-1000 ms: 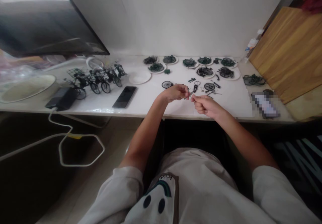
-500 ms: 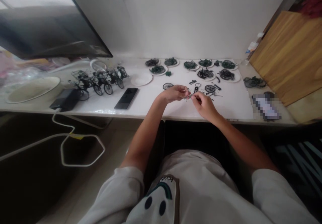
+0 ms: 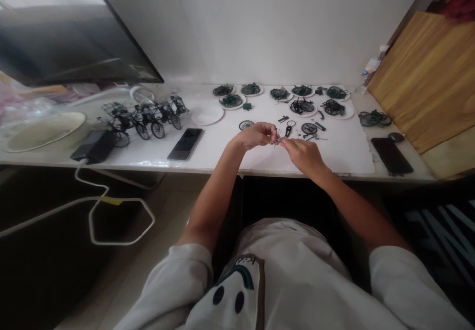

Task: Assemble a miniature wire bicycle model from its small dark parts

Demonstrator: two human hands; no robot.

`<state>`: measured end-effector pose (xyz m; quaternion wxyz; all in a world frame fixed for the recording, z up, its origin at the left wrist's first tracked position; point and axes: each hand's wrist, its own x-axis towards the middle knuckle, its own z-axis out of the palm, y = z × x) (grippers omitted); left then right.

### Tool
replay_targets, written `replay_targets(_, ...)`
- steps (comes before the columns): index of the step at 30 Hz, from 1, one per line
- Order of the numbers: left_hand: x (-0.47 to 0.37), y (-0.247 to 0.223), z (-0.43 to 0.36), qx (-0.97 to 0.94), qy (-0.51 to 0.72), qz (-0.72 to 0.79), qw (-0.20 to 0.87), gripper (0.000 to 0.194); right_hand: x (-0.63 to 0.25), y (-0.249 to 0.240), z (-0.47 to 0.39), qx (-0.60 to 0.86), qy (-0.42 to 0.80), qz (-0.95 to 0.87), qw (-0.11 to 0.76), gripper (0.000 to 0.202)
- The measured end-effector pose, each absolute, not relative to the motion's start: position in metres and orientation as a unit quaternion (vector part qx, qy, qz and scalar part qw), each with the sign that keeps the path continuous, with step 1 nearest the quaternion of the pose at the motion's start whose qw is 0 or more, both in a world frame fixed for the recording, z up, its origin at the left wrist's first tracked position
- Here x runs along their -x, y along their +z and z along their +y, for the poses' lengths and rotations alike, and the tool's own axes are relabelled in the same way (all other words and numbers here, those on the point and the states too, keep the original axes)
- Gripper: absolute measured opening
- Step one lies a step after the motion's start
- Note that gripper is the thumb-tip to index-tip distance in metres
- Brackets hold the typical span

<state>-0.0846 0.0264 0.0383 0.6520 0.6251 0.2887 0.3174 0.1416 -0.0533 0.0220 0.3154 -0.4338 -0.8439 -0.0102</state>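
My left hand point(image 3: 258, 136) is closed, pinching a small thin metallic part point(image 3: 276, 141) whose kind I cannot make out. Fingertips of my right hand point(image 3: 305, 154) are pressed together at the same part, close against the left fingers. Just beyond the hands, a miniature spoked wheel point(image 3: 246, 124) lies flat by the left hand. To the right lie a second dark wheel point(image 3: 309, 128), a black elongated part point(image 3: 289, 130) and a few tiny loose pieces. Much of what the fingers hold is hidden.
Several assembled miniature bicycles point(image 3: 143, 119) stand at left near a phone point(image 3: 185, 144) and a bare white plate point(image 3: 207, 116). Small plates of dark bicycle parts point(image 3: 302, 106) line the back. A second phone point(image 3: 392, 155) lies at right, beside a wooden board point(image 3: 426, 82).
My right hand has turned flatter, its knuckles extending more over the held part. My left hand keeps nearly the same pose. The whole view has shifted slightly.
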Motion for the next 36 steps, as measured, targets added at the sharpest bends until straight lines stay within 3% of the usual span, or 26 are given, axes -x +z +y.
replay_targets(4,0.085,0.036,0.028,-0.638,0.318,0.308,0.630,0.021,-0.136,0.021,-0.056,0.449,0.134,-0.811,0.350,0.031)
replay_targets(8,0.083,0.032,0.030,-0.644,0.316,0.307,0.626,0.019,-0.134,0.022,-0.054,0.429,0.383,-0.719,0.392,0.042)
replay_targets(11,0.081,0.031,0.030,-0.646,0.308,0.316,0.623,0.018,-0.136,0.025,-0.051,0.402,0.617,-0.579,0.350,0.043)
replay_targets(14,0.079,0.034,0.028,-0.652,0.307,0.328,0.611,0.018,-0.140,0.029,-0.048,0.373,0.716,-0.498,0.315,0.039)
replay_targets(18,0.079,0.039,0.024,-0.657,0.307,0.332,0.604,0.016,-0.139,0.031,-0.047,0.421,0.643,-0.538,0.345,0.035)
replay_targets(23,0.081,0.038,0.025,-0.647,0.319,0.317,0.616,0.016,-0.134,0.028,-0.054,0.488,0.328,-0.686,0.429,0.024)
replay_targets(26,0.083,0.037,0.026,-0.646,0.323,0.312,0.617,0.020,-0.134,0.028,-0.057,0.475,0.199,-0.743,0.427,0.022)
replay_targets(36,0.088,0.042,0.026,-0.619,0.316,0.256,0.672,0.043,-0.150,0.037,-0.052,0.415,0.034,-0.797,0.438,0.037)
